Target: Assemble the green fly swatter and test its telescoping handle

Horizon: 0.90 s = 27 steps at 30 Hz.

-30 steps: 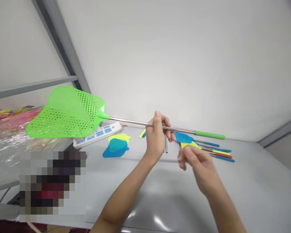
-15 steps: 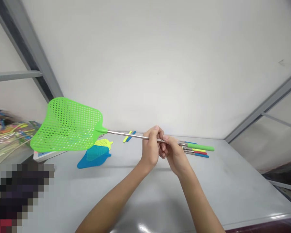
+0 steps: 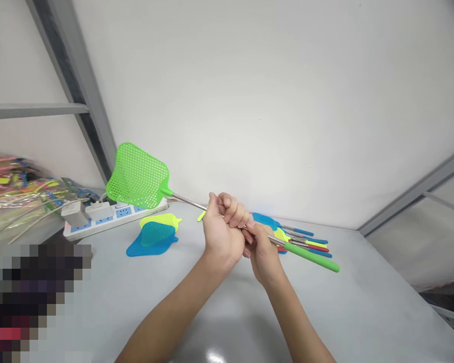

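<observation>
A green fly swatter [image 3: 138,176] with a metal telescopic rod and a green handle grip [image 3: 312,257] is held above the grey table [image 3: 363,312]. My left hand [image 3: 221,227] is closed in a fist round the rod's middle. My right hand [image 3: 261,247] is closed on the rod just behind it, touching the left hand. The swatter's head points up and to the left; the grip slants down to the right.
Loose blue and yellow swatter heads [image 3: 153,234] lie left of my hands. Several assembled swatters [image 3: 302,239] lie behind my right hand. A white power strip [image 3: 109,214] with plugs sits by the wall. Packaged swatters [image 3: 15,196] are piled at the left.
The swatter has tilted, its head now higher and farther away, its grip lower. Both hands have closed more tightly on the rod and sit side by side.
</observation>
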Tool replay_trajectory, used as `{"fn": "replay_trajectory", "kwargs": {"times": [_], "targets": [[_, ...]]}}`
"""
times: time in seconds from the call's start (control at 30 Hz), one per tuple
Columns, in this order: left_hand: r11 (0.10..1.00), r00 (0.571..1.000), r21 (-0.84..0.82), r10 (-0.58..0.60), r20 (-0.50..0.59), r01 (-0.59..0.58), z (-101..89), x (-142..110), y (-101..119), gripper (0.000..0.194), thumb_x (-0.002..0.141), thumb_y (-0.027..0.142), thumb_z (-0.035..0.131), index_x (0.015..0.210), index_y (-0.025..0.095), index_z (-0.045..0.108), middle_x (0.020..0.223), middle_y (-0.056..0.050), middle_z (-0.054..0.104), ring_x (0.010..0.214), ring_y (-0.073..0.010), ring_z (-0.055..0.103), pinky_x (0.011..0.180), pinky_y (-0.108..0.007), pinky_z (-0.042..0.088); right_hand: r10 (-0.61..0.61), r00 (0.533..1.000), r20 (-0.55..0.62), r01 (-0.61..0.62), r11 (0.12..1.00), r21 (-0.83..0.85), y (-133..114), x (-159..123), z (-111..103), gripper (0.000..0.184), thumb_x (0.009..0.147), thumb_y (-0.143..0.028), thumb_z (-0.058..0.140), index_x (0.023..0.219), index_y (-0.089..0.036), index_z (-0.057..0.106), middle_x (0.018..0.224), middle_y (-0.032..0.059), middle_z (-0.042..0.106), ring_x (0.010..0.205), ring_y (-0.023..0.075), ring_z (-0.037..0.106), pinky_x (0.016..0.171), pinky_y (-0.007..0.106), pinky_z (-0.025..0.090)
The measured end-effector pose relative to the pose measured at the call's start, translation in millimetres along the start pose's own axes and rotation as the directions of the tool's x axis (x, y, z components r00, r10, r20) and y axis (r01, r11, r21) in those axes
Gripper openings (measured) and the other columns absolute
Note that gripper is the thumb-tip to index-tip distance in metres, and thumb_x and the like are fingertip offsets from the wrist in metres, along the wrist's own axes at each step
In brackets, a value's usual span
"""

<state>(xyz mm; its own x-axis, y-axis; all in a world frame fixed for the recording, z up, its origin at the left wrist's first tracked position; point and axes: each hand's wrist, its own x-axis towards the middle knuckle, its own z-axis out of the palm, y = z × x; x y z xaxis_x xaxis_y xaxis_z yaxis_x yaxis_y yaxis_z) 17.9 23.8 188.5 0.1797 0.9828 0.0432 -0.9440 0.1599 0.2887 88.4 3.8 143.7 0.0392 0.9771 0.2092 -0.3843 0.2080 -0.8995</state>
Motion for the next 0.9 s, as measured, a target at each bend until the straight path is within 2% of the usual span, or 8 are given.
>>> {"fn": "replay_trajectory", "kwargs": {"times": [0.23, 0.43, 0.9], "targets": [[0.988, 0.988, 0.018, 0.156, -0.018, -0.156, 1.0, 9, 19, 0.040, 0.089, 0.030, 0.026, 0.052, 0.016, 0.036, 0.040, 0.007, 0.015, 0.033, -0.0057, 0.013, 0.032, -0.020, 0.016, 0.067, 0.997, 0.030, -0.068, 0.997, 0.048, 5, 6, 16, 0.036, 0.079, -0.026, 0.041, 0.046, -0.018, 0.030, 0.039, -0.0082, 0.022, 0.032, 0.0045, 0.021, 0.040, 0.024, 0.010], [0.987, 0.985, 0.031, 0.161, -0.061, -0.159, -1.2, 15, 19, 0.041, 0.089, 0.033, 0.028, 0.052, 0.016, 0.036, 0.039, 0.007, 0.015, 0.031, -0.0052, 0.012, 0.031, -0.020, 0.015, 0.096, 0.995, -0.007, -0.095, 0.993, 0.068, 6, 5, 12, 0.035, 0.079, -0.025, 0.042, 0.047, -0.018, 0.030, 0.038, -0.0086, 0.022, 0.033, 0.0043, 0.019, 0.041, 0.025, 0.010], [0.985, 0.987, 0.066, 0.161, -0.020, -0.160, -8.3, 26, 17, 0.041, 0.089, 0.033, 0.025, 0.054, 0.016, 0.038, 0.040, 0.007, 0.018, 0.031, -0.0054, 0.015, 0.032, -0.020, 0.016, 0.156, 0.985, -0.068, -0.147, 0.981, 0.123, 7, -3, -8, 0.034, 0.081, -0.026, 0.042, 0.050, -0.018, 0.029, 0.043, -0.0080, 0.023, 0.035, 0.0047, 0.019, 0.043, 0.026, 0.012]]}}
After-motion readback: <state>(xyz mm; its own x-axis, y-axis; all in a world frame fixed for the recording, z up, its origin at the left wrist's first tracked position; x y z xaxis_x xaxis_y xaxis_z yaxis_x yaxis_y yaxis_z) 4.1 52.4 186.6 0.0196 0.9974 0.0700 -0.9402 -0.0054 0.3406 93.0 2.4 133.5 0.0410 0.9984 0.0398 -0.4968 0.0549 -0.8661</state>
